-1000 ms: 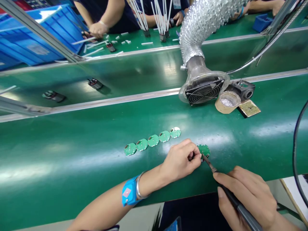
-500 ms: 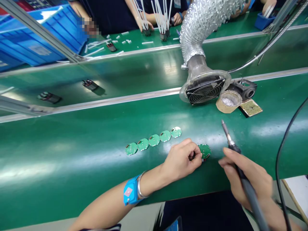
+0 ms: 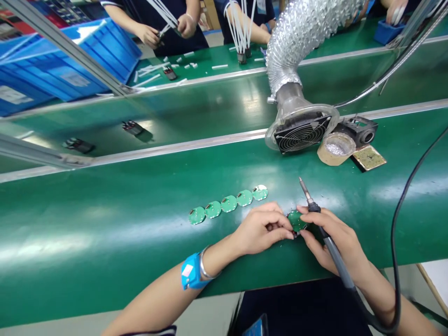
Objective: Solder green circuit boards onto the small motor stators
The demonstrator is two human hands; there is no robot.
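A round green circuit board (image 3: 296, 221) lies between my two hands near the bench's front edge. My left hand (image 3: 266, 227) is closed, its thumb and fingertips pinching the board's left edge. Dark parts under the board are mostly hidden by the fingers. My right hand (image 3: 331, 240) holds a soldering iron (image 3: 332, 254), its metal tip pointing up and away from the board. The thumb and a finger of that same hand touch the board's right edge. To the left, a joined row of several green circuit boards (image 3: 229, 204) lies flat on the green bench.
Beyond the board hangs a fume extractor fan (image 3: 303, 135) on a silver duct (image 3: 285, 56). Beside it stand a round solder pot (image 3: 335, 148) and a cleaning sponge tray (image 3: 369, 157). The iron's black cable (image 3: 395, 233) loops at right. Co-workers' hands (image 3: 187, 25) work across the line.
My right hand has moved left to the circuit board, with the soldering iron still in it, and its fingers now touch the board's edge. My left hand stays at the board.
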